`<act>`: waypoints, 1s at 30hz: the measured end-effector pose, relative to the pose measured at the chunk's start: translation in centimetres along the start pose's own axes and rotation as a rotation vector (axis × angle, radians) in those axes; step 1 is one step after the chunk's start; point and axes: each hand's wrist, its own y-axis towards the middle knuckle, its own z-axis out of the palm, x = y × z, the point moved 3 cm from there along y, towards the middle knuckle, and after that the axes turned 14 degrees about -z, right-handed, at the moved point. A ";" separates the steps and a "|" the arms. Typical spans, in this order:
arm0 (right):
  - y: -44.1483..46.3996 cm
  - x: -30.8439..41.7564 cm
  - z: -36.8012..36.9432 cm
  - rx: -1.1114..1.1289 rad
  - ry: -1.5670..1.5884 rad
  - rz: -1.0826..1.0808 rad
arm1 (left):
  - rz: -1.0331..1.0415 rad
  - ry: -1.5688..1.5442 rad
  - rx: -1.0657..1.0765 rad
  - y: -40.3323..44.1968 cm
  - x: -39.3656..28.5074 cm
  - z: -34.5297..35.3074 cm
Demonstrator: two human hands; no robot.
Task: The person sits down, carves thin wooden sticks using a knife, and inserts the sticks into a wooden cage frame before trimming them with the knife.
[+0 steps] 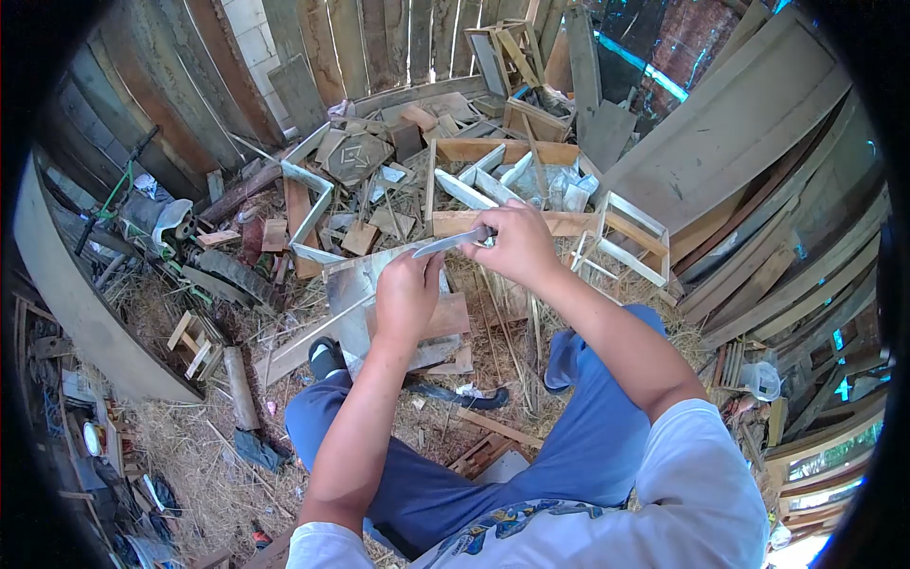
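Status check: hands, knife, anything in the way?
Right hand: holding knife, blade toward left hand. Left hand: curled, contents hidden. Blade tip close to left fingers; wooden frame on the ground beyond.

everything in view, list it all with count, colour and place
Knife: one, silvery, in right hand
Divided wooden box: one, brown with white dividers, ahead
Zigzag frame: one, whitish, ahead-left
Rectangular frame: one, whitish, right of box
Wheel: one, dark, left
Curved board: one, grey-brown, far left
Large panel: one, grey-brown, upper right
Container: one, translucent, right
Wood scraps: many, brown and grey, floor
Wall planks: many, brown, back
Straw: uncountable, tan, floor
Smaller clutter: too jumbled to count
Left hand: one, bare, centre
Right hand: one, bare, centre
Legs: two, blue trousers, below
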 end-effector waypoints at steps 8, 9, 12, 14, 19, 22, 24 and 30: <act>-0.2 0.1 0.7 0.036 0.163 0.280 | -0.075 -0.142 0.016 -0.8 -1.6 0.4; -0.1 0.1 0.7 -0.005 0.129 0.180 | -0.033 -0.122 -0.007 -0.9 -1.6 0.5; -0.1 -0.7 0.6 -0.048 0.277 0.285 | -0.085 -0.167 0.011 -0.6 -1.2 0.4; 0.1 -0.9 0.1 -0.038 0.320 0.357 | -0.102 -0.164 0.011 -0.2 -1.2 -0.2; 0.0 -2.1 0.6 -0.319 0.283 0.143 | -0.055 -0.213 0.012 0.1 -1.5 -1.4; 0.2 -1.0 -0.3 -0.278 0.345 0.191 | 0.001 -0.243 0.016 0.0 -1.8 -1.9; 0.5 -0.2 -0.6 -0.200 0.434 0.131 | -0.021 -0.266 0.001 0.1 -1.8 -1.9; 0.5 1.5 -0.5 -0.083 0.400 -0.187 | -0.118 -0.375 -0.030 0.2 -1.9 -1.9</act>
